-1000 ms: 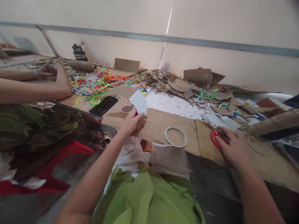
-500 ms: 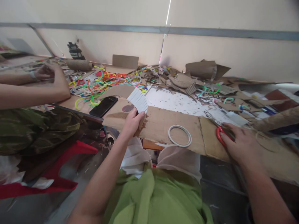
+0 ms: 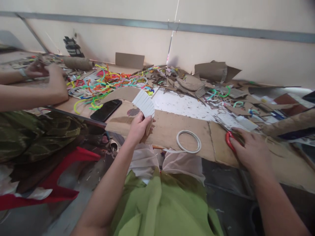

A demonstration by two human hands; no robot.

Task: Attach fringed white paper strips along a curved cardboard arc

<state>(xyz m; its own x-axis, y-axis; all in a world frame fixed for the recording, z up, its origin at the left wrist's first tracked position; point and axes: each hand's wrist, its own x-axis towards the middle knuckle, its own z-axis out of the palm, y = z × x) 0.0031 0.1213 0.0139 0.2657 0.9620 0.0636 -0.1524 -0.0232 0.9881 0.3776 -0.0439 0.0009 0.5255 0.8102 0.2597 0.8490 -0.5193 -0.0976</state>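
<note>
Grasping a white ribbed piece (image 3: pixel 145 105) in the fingers of the left hand (image 3: pixel 139 126), thumb on top, just over the cardboard sheet (image 3: pixel 169 126) along the near edge of the surface (image 3: pixel 62 105); lower end of the piece partly hidden behind the hand. With the right hand (image 3: pixel 253 147), fingers clasped at the red handles of scissors (image 3: pixel 228 139); exact fit in the loops hidden, blades hard to make out among the litter. Between both hands, flat on the cardboard: a roll of tape (image 3: pixel 199 145), with a pale strip running left from it. Left of the piece: a black phone (image 3: pixel 105 110), nothing readable on the screen. Farther back: tangled bright strands (image 3: pixel 110 80) and overlapping cardboard scraps (image 3: pixel 188 83), lower layers buried. Cut off at the left edge of view: a co-worker's arms (image 3: pixel 29 98), hands blurred and close together, contents unclear. By the wall (image 3: pixel 128 39): a black object (image 3: pixel 73 47) with pale lettering, too blurred to read. Near the left hand: a dark patch (image 3: pixel 133 112), too unclear to tell from print.
</note>
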